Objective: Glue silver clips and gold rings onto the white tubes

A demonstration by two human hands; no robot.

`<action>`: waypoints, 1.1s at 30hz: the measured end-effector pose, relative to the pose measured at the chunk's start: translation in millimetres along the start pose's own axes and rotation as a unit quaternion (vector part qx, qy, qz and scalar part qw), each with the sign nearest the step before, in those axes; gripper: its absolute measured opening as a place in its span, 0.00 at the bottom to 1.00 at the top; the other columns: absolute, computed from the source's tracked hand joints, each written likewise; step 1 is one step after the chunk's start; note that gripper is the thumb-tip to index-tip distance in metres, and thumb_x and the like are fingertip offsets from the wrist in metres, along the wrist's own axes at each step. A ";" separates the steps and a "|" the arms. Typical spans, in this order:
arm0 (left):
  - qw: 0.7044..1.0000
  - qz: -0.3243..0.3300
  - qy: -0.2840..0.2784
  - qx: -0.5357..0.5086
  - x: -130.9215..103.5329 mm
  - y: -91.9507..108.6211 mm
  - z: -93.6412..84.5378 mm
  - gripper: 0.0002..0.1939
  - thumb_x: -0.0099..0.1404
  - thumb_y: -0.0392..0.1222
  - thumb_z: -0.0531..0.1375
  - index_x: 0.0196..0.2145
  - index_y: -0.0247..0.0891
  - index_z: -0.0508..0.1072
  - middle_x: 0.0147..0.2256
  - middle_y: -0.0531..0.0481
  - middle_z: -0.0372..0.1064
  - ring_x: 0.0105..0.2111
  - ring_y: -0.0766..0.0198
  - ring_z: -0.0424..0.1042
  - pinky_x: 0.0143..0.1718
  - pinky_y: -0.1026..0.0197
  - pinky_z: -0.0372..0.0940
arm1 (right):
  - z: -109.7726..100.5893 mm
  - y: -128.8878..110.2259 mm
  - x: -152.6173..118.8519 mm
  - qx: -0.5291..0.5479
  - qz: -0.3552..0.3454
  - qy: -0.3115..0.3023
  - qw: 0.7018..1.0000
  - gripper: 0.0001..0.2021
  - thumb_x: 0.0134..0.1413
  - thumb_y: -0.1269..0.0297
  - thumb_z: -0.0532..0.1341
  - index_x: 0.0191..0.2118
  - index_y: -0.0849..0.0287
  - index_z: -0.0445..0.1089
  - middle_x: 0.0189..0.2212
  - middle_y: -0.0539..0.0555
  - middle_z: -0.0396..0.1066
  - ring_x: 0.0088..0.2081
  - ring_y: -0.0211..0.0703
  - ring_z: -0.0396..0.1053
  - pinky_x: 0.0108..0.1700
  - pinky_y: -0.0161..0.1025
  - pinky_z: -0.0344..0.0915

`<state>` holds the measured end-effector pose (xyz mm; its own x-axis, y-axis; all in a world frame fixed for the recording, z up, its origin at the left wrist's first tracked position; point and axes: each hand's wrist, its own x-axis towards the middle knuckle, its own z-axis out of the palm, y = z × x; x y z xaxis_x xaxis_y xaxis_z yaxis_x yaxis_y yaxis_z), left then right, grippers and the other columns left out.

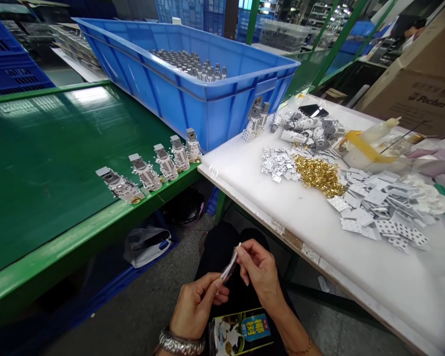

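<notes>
Above my lap, my left hand (197,302) pinches the lower end of a thin white drinking straw (230,266) in a clear wrapper. The fingertips of my right hand (260,271) are closed on its upper end, so the straw slants between both hands. Below them, a black drink carton (255,328) with a blue and yellow label rests on my lap, partly hidden by my forearms.
Several white figures with grey tops (165,162) line the green bench's edge (96,232). A blue bin (163,84) holds many more. On the white table (252,183) lie gold rings (317,174), flat white pieces (381,202), a phone (313,111) and a yellow-edged container (367,147).
</notes>
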<state>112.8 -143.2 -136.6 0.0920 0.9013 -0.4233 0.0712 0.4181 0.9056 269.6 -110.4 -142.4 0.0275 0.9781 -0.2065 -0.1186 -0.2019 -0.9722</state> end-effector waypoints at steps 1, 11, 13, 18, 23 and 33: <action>1.000 0.001 0.000 0.000 0.1 -0.5 0.1 0.17 0.61 0.53 0.62 0.36 0.37 0.81 0.25 0.47 0.79 0.25 0.60 0.78 0.28 0.63 0.72 | 0.9 -0.2 0.3 -0.004 -0.001 -0.008 1.000 0.17 0.58 0.50 0.62 0.29 0.59 0.64 0.18 0.43 0.59 0.14 0.25 0.53 0.14 0.26 0.48; 1.000 0.012 -0.011 -0.024 7.3 -8.0 1.9 0.21 0.64 0.55 0.59 0.43 0.35 0.78 0.32 0.45 0.79 0.33 0.57 0.78 0.30 0.58 0.75 | 13.5 11.1 -9.3 -0.026 0.010 -0.051 0.998 0.17 0.60 0.48 0.58 0.31 0.57 0.59 0.17 0.43 0.60 0.14 0.28 0.54 0.15 0.27 0.53; 1.000 0.027 -0.005 -0.005 9.1 -8.6 1.6 0.20 0.64 0.53 0.59 0.43 0.34 0.78 0.29 0.47 0.76 0.26 0.62 0.75 0.23 0.61 0.72 | 10.9 11.7 -10.3 -0.039 0.014 -0.060 0.997 0.17 0.59 0.48 0.58 0.31 0.57 0.60 0.19 0.44 0.60 0.15 0.29 0.55 0.16 0.28 0.54; 0.995 0.071 -0.007 0.066 8.4 -6.0 -5.5 0.15 0.66 0.49 0.59 0.42 0.36 0.79 0.27 0.50 0.73 0.23 0.67 0.72 0.21 0.65 0.68 | -16.1 3.0 -4.5 -0.094 0.019 -0.068 0.993 0.19 0.61 0.47 0.57 0.29 0.58 0.59 0.21 0.43 0.53 0.17 0.27 0.51 0.18 0.28 0.46; 0.985 0.096 -0.064 0.128 11.8 1.3 -16.7 0.14 0.65 0.48 0.59 0.40 0.42 0.82 0.28 0.49 0.71 0.25 0.65 0.72 0.20 0.67 0.67 | -41.0 -14.0 -2.6 -0.157 0.071 -0.208 0.963 0.19 0.61 0.50 0.57 0.26 0.61 0.67 0.18 0.45 0.58 0.18 0.30 0.53 0.20 0.30 0.47; 0.970 0.063 -0.203 0.122 31.0 6.0 -38.8 0.17 0.69 0.49 0.57 0.45 0.34 0.77 0.27 0.50 0.76 0.24 0.65 0.76 0.26 0.61 0.72 | -58.2 -19.4 -19.0 -0.241 0.077 -0.199 0.947 0.27 0.62 0.44 0.53 0.25 0.62 0.73 0.16 0.47 0.58 0.21 0.33 0.55 0.25 0.34 0.48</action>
<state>77.5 -108.4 -143.3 0.4942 0.8044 -0.3298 0.2620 0.2239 0.9387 329.2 -128.0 -126.1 -0.3400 0.8577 -0.3857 0.3795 -0.2501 -0.8907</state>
